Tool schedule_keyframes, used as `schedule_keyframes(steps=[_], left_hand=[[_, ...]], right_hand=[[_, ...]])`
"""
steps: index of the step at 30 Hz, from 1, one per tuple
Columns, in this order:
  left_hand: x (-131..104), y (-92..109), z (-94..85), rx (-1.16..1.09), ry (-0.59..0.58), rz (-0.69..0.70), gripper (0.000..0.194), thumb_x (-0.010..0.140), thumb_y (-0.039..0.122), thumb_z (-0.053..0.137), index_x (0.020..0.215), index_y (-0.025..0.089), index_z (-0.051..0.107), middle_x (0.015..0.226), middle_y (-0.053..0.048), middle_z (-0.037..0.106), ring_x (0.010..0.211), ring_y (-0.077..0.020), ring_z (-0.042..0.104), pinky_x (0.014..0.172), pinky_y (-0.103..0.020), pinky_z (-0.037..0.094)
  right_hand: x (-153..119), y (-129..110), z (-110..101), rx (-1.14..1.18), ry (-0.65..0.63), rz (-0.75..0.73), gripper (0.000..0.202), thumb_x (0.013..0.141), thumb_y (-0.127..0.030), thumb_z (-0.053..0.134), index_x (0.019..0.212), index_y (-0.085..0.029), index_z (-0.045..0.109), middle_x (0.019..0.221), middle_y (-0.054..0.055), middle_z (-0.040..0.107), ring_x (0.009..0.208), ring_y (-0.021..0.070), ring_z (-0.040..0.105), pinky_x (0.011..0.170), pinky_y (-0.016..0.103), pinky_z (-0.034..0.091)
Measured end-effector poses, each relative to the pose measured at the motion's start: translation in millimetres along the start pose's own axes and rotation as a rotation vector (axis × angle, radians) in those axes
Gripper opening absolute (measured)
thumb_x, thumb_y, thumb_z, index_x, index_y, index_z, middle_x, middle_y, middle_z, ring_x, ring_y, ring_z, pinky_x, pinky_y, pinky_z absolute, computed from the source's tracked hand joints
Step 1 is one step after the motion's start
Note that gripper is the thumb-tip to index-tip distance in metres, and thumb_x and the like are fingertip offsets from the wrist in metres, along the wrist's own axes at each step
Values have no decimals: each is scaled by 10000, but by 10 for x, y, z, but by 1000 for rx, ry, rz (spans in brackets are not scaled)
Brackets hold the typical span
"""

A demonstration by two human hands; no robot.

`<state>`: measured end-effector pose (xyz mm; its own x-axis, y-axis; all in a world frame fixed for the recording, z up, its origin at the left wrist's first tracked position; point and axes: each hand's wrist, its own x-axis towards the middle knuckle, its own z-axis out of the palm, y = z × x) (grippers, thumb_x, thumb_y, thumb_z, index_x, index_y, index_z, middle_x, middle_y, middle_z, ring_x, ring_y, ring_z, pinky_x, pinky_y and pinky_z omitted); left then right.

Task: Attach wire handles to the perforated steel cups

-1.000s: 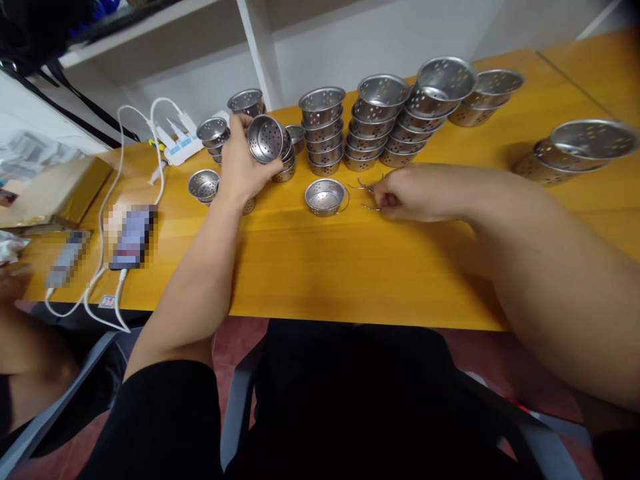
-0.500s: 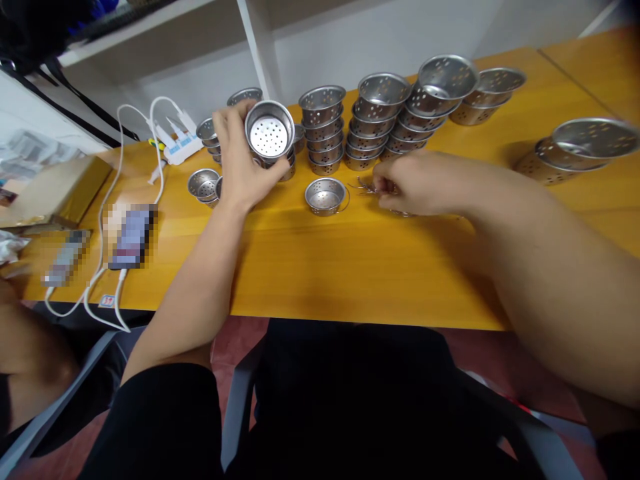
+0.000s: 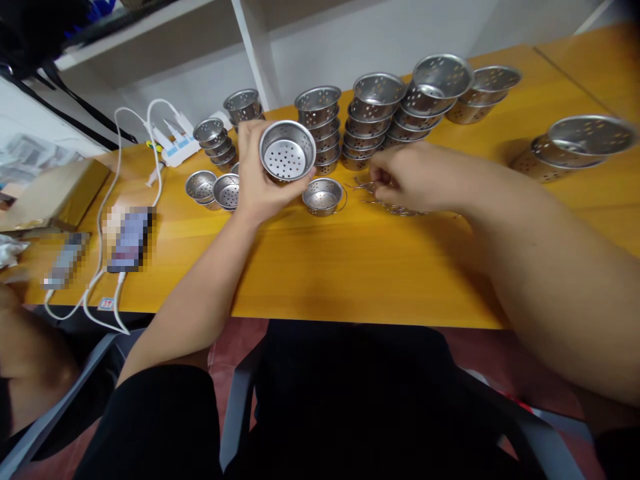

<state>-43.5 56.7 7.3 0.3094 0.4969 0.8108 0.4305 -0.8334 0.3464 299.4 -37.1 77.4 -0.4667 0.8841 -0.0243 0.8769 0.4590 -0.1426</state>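
Note:
My left hand (image 3: 260, 183) is closed round a perforated metal strainer cup (image 3: 286, 159), held above the table with its mouth tipped toward me. My right hand (image 3: 407, 177) is at a small heap of thin bent wires (image 3: 395, 207), fingertips pinched together; whether a wire is between them is hidden. Between the hands, a small strainer cup with a wire handle (image 3: 323, 197) rests on the table. Left of my left hand sit small strainer cups (image 3: 201, 187), one of them partly covered by the hand.
Behind my hands stand several stacks of strainer cups (image 3: 370, 123); two nested larger cups (image 3: 575, 147) are at far right. A white power strip (image 3: 180, 148), cables and a phone (image 3: 131, 239) lie left. A co-worker's arm (image 3: 35, 360) shows at the left edge.
My left hand has carried the strainer cup rightward and toward me, uncovering cups behind it on the left. My right hand stays at the wires, with slight finger movement.

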Motion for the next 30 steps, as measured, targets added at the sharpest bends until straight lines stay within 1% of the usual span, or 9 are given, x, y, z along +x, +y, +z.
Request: schedule_keyframes(steps=[6, 9, 13, 17, 20, 22, 24, 27, 30], left_hand=[[-130, 45, 244, -166, -40, -40, 957, 950, 823, 907, 1673, 379, 464, 1589, -118, 625, 1518, -394, 673, 1382, -643, 535], [-153, 65, 318, -184, -38, -46, 980, 935, 861, 905, 1669, 382, 465, 1601, -114, 629, 1523, -397, 680, 1378, -643, 541], [-186, 49, 398, -204, -83, -2, 964, 1009, 807, 862, 1752, 409, 394, 1658, -111, 601, 1578, -399, 667, 1402, -644, 543], [-220, 83, 435, -251, -132, -23, 916, 1119, 708, 758, 1845, 462, 256, 1721, -97, 572, 1643, -375, 647, 1404, -636, 567], [-219, 172, 405, -277, -166, -34, 915, 1131, 665, 764, 1868, 466, 260, 1762, -103, 558, 1697, -377, 605, 1448, -639, 530], [-214, 226, 376, -250, -195, -48, 945, 1104, 622, 836, 1865, 443, 305, 1762, -116, 568, 1718, -388, 580, 1489, -648, 478], [-218, 243, 370, -226, -204, -63, 950, 1081, 598, 887, 1846, 423, 350, 1732, -116, 589, 1705, -389, 588, 1499, -654, 459], [-248, 192, 428, -255, -184, -58, 928, 1080, 652, 876, 1812, 405, 363, 1681, -111, 603, 1632, -379, 637, 1443, -645, 516], [-282, 121, 520, -297, -187, -52, 953, 1065, 748, 853, 1788, 404, 337, 1642, -108, 614, 1573, -364, 671, 1375, -617, 574]], right_hand=[[-9, -13, 57, 188, 303, -55, 173, 1167, -186, 610, 1272, -257, 728, 1319, 173, 821, 1231, 352, 769, 1052, 455, 586], [-39, -90, 53, 291, 404, -46, 193, 1191, -216, 582, 1310, -272, 724, 1386, 182, 805, 1285, 349, 768, 1120, 461, 581], [-50, -146, 85, 366, 516, -60, 196, 1164, -198, 599, 1275, -287, 735, 1293, 174, 809, 1130, 338, 787, 1063, 473, 607], [-4, -128, 174, 426, 640, -88, 141, 1102, -155, 685, 1130, -287, 726, 1125, 137, 820, 961, 310, 790, 950, 471, 634], [34, -109, 235, 488, 728, -90, 141, 1077, -163, 724, 1072, -301, 701, 980, 80, 804, 849, 281, 775, 847, 448, 631], [43, -110, 260, 505, 740, -83, 110, 1099, -227, 749, 1061, -315, 695, 930, 57, 786, 782, 268, 740, 789, 445, 617], [38, -126, 276, 519, 743, -80, 119, 1138, -366, 777, 1058, -329, 697, 907, 50, 766, 739, 266, 704, 756, 457, 605], [23, -173, 299, 586, 724, -66, 258, 1157, -593, 779, 1094, -349, 725, 899, 58, 748, 774, 295, 719, 761, 481, 617], [23, -231, 336, 654, 662, -44, 362, 1135, -732, 771, 1172, -372, 759, 926, 68, 770, 870, 330, 765, 770, 483, 639]])
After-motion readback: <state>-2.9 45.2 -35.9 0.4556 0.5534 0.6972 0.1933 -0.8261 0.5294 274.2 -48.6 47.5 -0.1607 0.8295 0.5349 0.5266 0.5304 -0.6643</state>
